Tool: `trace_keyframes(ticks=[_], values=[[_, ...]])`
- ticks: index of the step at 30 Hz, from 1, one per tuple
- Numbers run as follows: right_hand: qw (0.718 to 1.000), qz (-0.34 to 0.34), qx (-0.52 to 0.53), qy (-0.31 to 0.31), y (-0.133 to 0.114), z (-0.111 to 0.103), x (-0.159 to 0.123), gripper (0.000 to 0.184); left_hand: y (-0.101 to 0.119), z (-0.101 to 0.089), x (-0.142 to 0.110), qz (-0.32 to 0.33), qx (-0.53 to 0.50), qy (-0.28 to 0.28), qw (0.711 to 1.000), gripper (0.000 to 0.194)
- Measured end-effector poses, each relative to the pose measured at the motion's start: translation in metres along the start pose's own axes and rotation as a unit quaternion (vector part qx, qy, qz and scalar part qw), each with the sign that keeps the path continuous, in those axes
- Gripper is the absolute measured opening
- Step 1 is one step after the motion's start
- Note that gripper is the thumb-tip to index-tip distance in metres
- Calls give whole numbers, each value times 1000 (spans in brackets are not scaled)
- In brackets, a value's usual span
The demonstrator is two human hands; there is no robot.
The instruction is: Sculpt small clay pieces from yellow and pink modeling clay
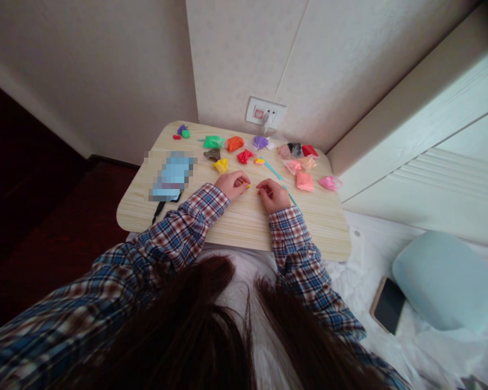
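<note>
Both my hands rest on a light wooden lap table [244,227]. My left hand [232,184] is curled, its fingertips pinching a small yellow bit of clay [248,186]. My right hand [273,195] is also curled, fingers pressed together near the table surface; what they hold is too small to see. A thin blue tool [277,176] lies just behind my right hand. A yellow clay packet [221,164] sits just beyond my left hand.
Several coloured clay packets lie along the table's far side: green [213,142], orange [235,143], purple [260,142], red [244,156], pink [305,181]. A blurred blue device [173,176] lies at left. A wall socket [265,112] is behind. A phone [387,305] and pale cushion [445,281] lie on the bed.
</note>
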State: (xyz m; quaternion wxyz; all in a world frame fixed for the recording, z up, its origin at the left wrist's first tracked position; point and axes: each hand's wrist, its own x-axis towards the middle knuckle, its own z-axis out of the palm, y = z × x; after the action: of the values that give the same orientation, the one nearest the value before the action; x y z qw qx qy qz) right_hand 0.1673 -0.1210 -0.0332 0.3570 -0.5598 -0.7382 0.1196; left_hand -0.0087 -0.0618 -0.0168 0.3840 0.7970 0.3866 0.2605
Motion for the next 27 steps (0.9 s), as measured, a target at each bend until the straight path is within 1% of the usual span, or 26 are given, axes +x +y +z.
trace_keyframes(ticks=[19, 27], values=[[1000, -19, 1, 23, 2, 1, 1, 20, -1, 1, 0, 2, -1, 2, 1000, 18], [1000, -7, 3, 23, -2, 0, 0, 21, 0, 1, 0, 3, -1, 4, 1000, 18]])
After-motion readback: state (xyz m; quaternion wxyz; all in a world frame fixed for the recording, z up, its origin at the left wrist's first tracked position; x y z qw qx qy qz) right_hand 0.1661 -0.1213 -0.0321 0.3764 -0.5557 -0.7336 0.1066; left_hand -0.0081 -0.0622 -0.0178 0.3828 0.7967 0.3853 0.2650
